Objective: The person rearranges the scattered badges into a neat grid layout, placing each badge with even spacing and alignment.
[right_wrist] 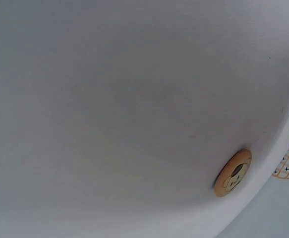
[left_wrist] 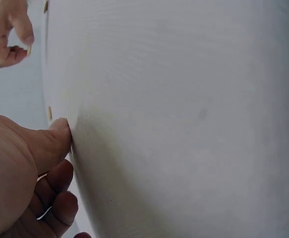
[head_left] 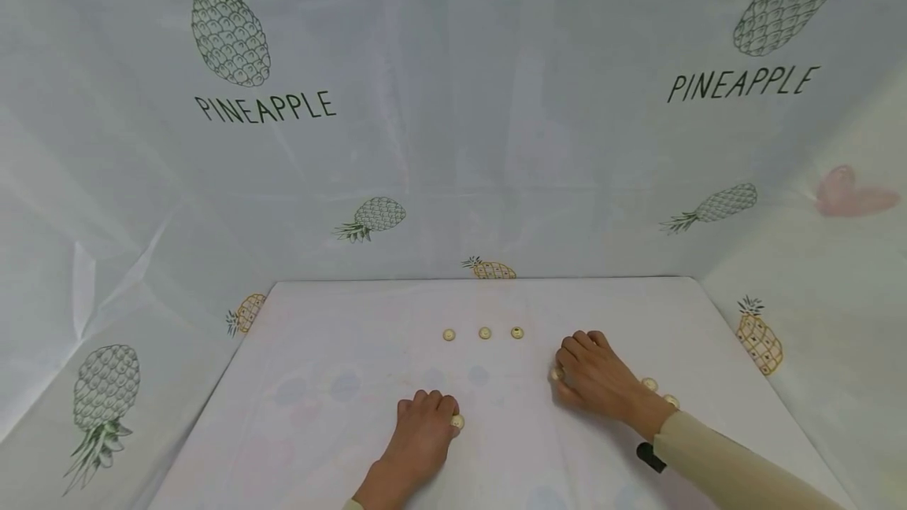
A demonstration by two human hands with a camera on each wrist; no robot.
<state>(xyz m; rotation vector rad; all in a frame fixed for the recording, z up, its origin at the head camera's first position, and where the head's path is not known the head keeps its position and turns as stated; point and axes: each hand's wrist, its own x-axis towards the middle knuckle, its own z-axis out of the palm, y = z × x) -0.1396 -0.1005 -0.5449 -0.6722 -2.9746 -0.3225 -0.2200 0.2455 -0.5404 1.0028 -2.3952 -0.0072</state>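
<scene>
In the head view my left hand (head_left: 423, 431) pinches a small pale wooden disc (head_left: 457, 421) between thumb and fingers, low over the white table. My right hand (head_left: 591, 372), farther to the right, grips another wooden disc (head_left: 557, 374) at its fingertips. Its thin edge (left_wrist: 28, 50) shows in the left wrist view. Beyond the hands, three similar discs form a row: left (head_left: 449, 334), middle (head_left: 485, 333) and right (head_left: 517, 332). The right wrist view catches a disc (right_wrist: 233, 173) with a raised rim and dark marks on its face.
Two more discs, one (head_left: 649, 385) and another (head_left: 670, 400), lie beside my right wrist. A black object (head_left: 650, 456) sits under the right sleeve. White pineapple-print sheeting (head_left: 460, 140) rises behind the table (head_left: 340, 305) and along both sides.
</scene>
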